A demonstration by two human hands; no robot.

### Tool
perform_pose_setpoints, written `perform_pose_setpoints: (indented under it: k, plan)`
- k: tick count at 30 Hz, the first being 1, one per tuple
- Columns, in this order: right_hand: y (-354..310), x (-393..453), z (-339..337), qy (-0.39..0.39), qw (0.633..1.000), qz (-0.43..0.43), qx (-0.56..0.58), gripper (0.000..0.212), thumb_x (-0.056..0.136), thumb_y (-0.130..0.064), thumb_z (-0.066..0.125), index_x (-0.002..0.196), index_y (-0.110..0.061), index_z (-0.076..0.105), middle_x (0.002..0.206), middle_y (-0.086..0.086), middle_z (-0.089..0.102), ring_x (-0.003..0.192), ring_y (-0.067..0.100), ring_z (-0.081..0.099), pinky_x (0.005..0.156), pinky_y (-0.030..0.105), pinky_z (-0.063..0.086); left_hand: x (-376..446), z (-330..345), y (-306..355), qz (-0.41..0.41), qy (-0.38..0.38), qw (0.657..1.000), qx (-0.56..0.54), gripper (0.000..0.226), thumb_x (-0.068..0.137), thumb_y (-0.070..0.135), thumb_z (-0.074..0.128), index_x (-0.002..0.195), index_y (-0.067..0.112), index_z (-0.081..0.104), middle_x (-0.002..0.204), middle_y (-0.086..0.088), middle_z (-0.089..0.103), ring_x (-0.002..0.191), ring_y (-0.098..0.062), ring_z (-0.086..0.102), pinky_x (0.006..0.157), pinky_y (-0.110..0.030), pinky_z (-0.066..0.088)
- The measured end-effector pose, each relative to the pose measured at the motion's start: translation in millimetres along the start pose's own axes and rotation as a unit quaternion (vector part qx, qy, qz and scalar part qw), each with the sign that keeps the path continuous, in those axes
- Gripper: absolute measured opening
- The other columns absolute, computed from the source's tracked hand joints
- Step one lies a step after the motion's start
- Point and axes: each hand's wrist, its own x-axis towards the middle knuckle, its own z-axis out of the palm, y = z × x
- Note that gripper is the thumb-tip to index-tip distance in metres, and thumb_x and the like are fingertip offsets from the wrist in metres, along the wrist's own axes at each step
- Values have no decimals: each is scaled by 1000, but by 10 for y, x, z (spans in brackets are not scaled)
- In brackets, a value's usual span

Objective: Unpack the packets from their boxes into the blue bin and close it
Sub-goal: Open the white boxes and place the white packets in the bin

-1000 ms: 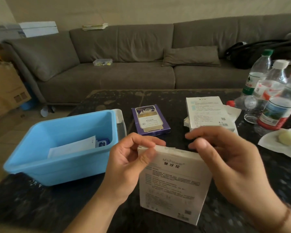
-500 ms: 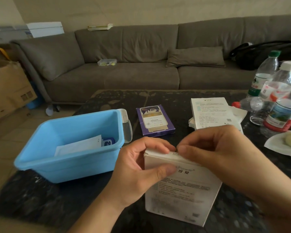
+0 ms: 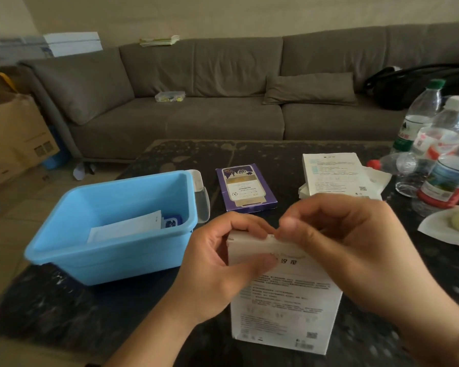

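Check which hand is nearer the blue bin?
Left. The left hand grips the white box's top corner just right of the blue bin; the right hand pinches the flap farther right.

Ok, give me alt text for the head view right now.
Both hands, left hand and right hand, grip the top flap of an upright white box on a dark table. To its left sits an open blue bin holding packets; a purple box lies behind.
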Motion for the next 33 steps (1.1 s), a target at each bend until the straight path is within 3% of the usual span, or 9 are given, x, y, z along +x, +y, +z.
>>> perform_pose_setpoints:
  k: [5,10,17,20,22,23,26,28,33]
  plan:
    - [209,-176,139,-6,938,-225,-263,8,86,-30,72,87,-24,78,108,-10,71,101,11,66,78,32,54,13,-73,-15,14,37,997,67,26,79,25,75,104,25,71,104,4,71,97,-21,69,68,-24,57]
    - [510,-315,261,41,890,-280,-358,11,88,-21,70,90,-14,78,122,10,67,110,33,63,88,48,48,30,-63,-73,46,50,996,55,18,82,19,68,97,11,74,102,-2,70,99,-22,67,75,-24,55]
    - [579,-424,306,8,916,-251,-312,18,87,-36,67,79,-23,77,141,5,47,132,32,44,96,51,44,14,116,-16,19,122,988,88,20,72,32,82,85,21,70,88,8,71,83,-11,69,62,-21,56]
    - [528,-427,281,29,944,-245,-218,23,85,-32,68,68,-18,71,136,3,51,133,30,43,99,45,42,9,78,-4,15,96,985,140,24,72,34,84,89,35,67,97,14,68,93,-9,67,66,-21,56]
    - [516,-432,258,79,958,-216,-171,20,81,-32,70,95,-17,68,133,1,52,130,29,45,104,39,38,6,2,-8,-7,64,975,212,33,72,33,83,95,44,62,107,24,61,103,-1,60,70,-18,56]
    - [521,-422,230,90,965,-177,-170,39,80,-37,70,113,-19,61,135,-2,50,130,25,45,106,36,37,-2,-29,-11,-18,49,969,242,40,73,29,84,98,48,59,110,28,57,107,4,57,72,-17,56]
    - [580,-396,123,8,993,3,-120,71,81,-53,67,142,-38,35,128,-24,57,118,5,56,94,23,47,-23,-52,-19,-24,40,964,263,53,74,19,85,100,53,54,112,30,55,112,6,53,73,-16,58]
    - [599,-392,62,-57,995,73,-39,65,79,-47,70,133,-53,36,110,-29,67,99,-2,65,81,22,53,-20,-48,-25,-7,46,968,247,52,73,19,86,101,51,55,112,28,56,115,3,54,74,-20,59]
    - [734,-331,28,71,997,-15,-28,41,70,-10,83,98,-30,63,108,-17,70,104,4,66,85,17,52,59,-83,-21,176,99,955,216,29,80,26,67,108,18,64,110,7,65,110,-28,60,90,-31,51]
